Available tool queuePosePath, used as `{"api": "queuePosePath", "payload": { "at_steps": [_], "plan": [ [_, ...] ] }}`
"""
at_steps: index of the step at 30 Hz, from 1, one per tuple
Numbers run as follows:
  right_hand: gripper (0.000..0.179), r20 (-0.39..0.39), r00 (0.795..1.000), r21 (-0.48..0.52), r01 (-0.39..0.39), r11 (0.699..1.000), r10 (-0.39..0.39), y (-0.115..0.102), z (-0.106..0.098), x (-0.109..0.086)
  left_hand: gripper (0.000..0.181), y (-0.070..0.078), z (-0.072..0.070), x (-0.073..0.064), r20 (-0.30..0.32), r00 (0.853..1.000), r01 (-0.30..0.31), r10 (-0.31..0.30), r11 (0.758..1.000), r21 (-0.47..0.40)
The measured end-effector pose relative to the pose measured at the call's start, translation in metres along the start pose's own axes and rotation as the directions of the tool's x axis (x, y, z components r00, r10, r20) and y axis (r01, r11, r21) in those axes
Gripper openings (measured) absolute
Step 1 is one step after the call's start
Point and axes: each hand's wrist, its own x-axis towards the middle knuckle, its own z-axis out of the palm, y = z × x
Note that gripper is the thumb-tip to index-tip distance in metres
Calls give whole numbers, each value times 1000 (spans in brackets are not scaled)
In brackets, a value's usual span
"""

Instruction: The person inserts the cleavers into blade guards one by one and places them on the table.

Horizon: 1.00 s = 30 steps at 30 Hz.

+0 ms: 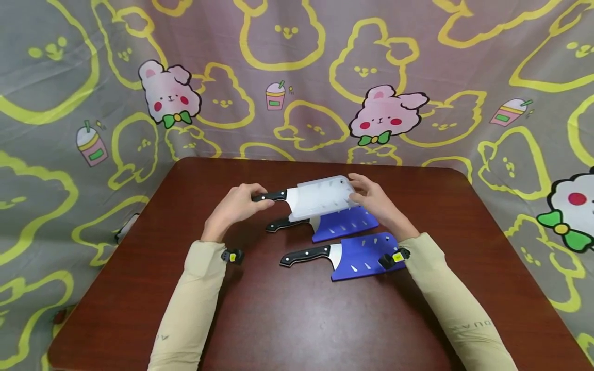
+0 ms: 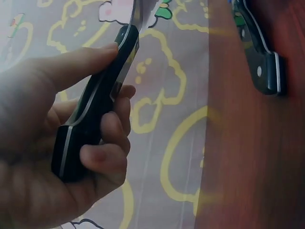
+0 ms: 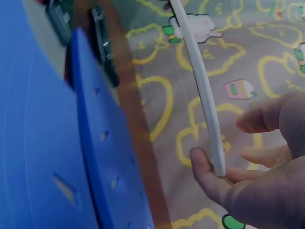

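Note:
My left hand [image 1: 237, 205] grips the black riveted handle [image 2: 97, 95] of a cleaver, its fingers curled round it in the left wrist view. A translucent white blade cover [image 1: 320, 198] encloses most of the blade; bare metal shows near the handle. At the cover's far end is my right hand [image 1: 375, 200]. In the right wrist view, one digit touches the end of the white cover [image 3: 205, 95], while other fingers [image 3: 259, 121] stand apart from it. The held cleaver hangs over a second cleaver in a blue cover [image 1: 348, 226], partly hiding it.
Nearer me lies another cleaver with a black handle [image 1: 306, 254] and a blue cover [image 1: 364, 257]. Both blue-covered cleavers lie on the brown table [image 1: 297, 319], handles to the left. A patterned curtain [image 1: 315, 77] surrounds the table's back and sides.

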Motion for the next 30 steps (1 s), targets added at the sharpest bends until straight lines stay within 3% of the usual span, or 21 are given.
{"api": "queuePosePath", "payload": {
  "at_steps": [2, 7, 13, 24, 30],
  "plan": [
    [65, 35, 999, 8, -14, 1000, 14, 1, 0, 6, 36, -1, 0, 6, 16, 1000, -5, 5, 1000, 6],
    [72, 76, 997, 13, -35, 999, 34, 4, -2, 23, 36, -4, -1, 25, -9, 1000, -10, 10, 1000, 17],
    [64, 75, 997, -38, -31, 999, 34, 11, -2, 34, 42, -9, 7, 45, -55, 998, 6, -4, 999, 36],
    [59, 64, 993, -186, -84, 979, 98, 19, 1, 52, 40, -12, 25, 66, -84, 995, 69, -61, 993, 93],
    [63, 45, 989, -200, -132, 971, 144, 29, -1, 60, 36, -14, 34, 77, -70, 995, 74, -66, 990, 121]
  ]
}}
